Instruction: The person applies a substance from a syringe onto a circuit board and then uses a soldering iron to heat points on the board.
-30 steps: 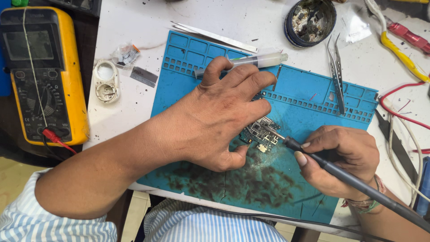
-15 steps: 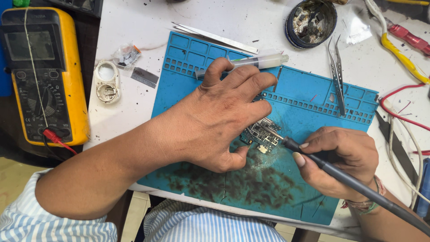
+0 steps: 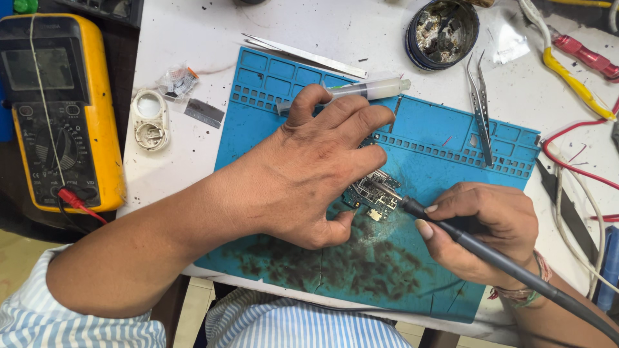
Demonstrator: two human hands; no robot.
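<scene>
White table (image 3: 193, 154), speckled with dark specks. Directly on it: blue work mat (image 3: 445, 148), stained dark along the near edge; yellow meter (image 3: 61, 109) at the far left, partly off the white top; small white ring (image 3: 149, 119) beside a clear plastic packet (image 3: 177, 80); flat metal strip (image 3: 309, 57) just past the mat's far edge; round dark tin (image 3: 442, 32) full of scraps; yellow-handled tool (image 3: 570, 74); red wires (image 3: 570, 151) at right.

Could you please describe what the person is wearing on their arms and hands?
Both hands are bare, no gloves. The left arm has a short sleeve, light blue with white stripes. The right wrist wears a thin braided band, reddish and pale. No rings are visible.
</scene>
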